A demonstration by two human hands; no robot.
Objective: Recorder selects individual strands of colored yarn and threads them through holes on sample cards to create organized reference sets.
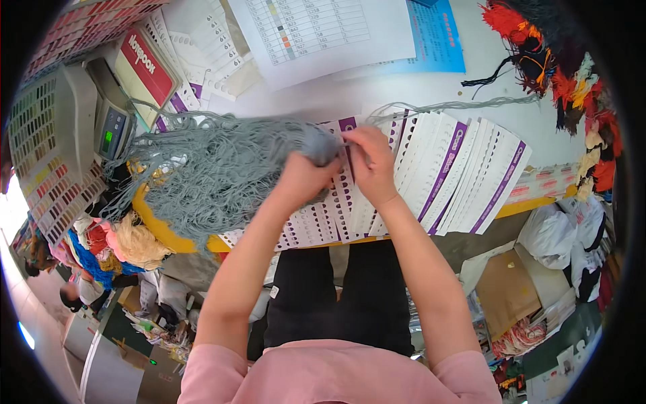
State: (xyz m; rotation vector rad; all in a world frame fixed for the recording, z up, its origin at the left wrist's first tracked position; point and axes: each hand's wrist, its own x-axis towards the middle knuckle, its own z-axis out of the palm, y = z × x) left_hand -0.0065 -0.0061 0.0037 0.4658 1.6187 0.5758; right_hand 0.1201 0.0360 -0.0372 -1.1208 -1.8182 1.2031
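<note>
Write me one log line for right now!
left hand: gripping grey thread | right hand: close beside, grip unclear | punched cards: spread under hands, fanning right

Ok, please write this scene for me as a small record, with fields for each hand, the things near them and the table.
Left hand: gripping the grey yarn
Right hand: beside it, over the cards; whether it pinches a strand is unclear
Cards: white and purple, punched, overlapping in a row
Scale: left of the yarn, display lit green
Notebook: behind the scale
Table: white top, yellow front edge
</note>
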